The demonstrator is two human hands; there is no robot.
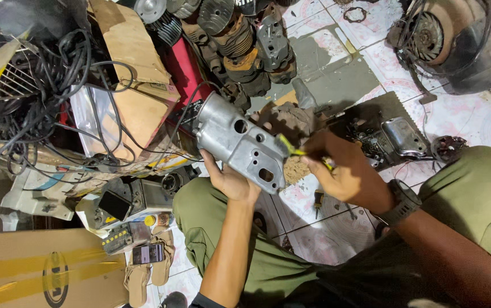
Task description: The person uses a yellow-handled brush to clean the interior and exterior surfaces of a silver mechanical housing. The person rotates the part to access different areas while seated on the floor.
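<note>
My left hand [229,180] grips a grey cast-metal engine housing [239,141] from below and holds it tilted above my knee. The housing has several round and oval holes in its flat face. My right hand [345,171], with a dark watch on the wrist, holds a slim tool with a yellow handle [289,148]. The tool's tip touches the right edge of the housing.
A tangle of black cables [51,85] and cardboard [137,85] lies at the left. Engine cylinders [239,40] are piled at the top. More metal parts [393,137] rest on a dark mat on the tiled floor. A phone [147,253] and a brown box [40,274] sit at lower left.
</note>
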